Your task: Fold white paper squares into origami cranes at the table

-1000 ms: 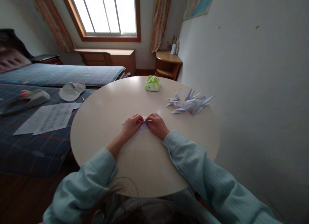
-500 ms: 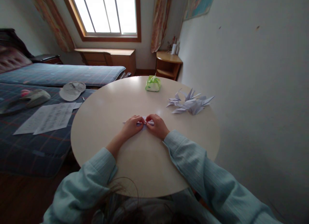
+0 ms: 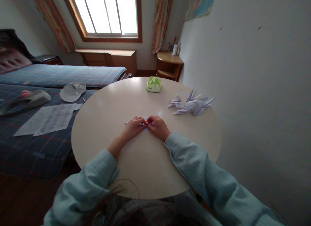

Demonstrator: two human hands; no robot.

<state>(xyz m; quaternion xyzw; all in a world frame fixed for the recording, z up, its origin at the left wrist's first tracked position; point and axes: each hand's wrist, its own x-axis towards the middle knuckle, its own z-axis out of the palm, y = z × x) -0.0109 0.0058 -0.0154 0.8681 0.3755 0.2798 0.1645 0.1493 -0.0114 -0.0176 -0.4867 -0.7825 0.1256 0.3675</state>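
Both my hands meet near the middle of the round table (image 3: 104, 106), over a small piece of folded white paper (image 3: 145, 128). My left hand (image 3: 133, 127) pinches the paper from the left, and a thin tip of it sticks out past the knuckles. From the other side my right hand (image 3: 158, 127) pinches it with thumb and fingers, close against the left fingertips. Most of the paper is hidden under the fingers. To the right, beyond my hands, lies a pile of folded paper cranes (image 3: 193, 104) with pointed wings.
A green pack of tissues (image 3: 154, 84) stands near the table's far edge. At the left is a bed with a plaid mattress (image 3: 60, 148), holding printed sheets (image 3: 52, 119), a white cap (image 3: 73, 91) and another cap-like item (image 3: 37, 99). A white wall (image 3: 262, 89) runs along the right.
My fingertips have shifted slightly at the middle of the paper, and the right fingers now cover more of its right part. Everything else stays in place.
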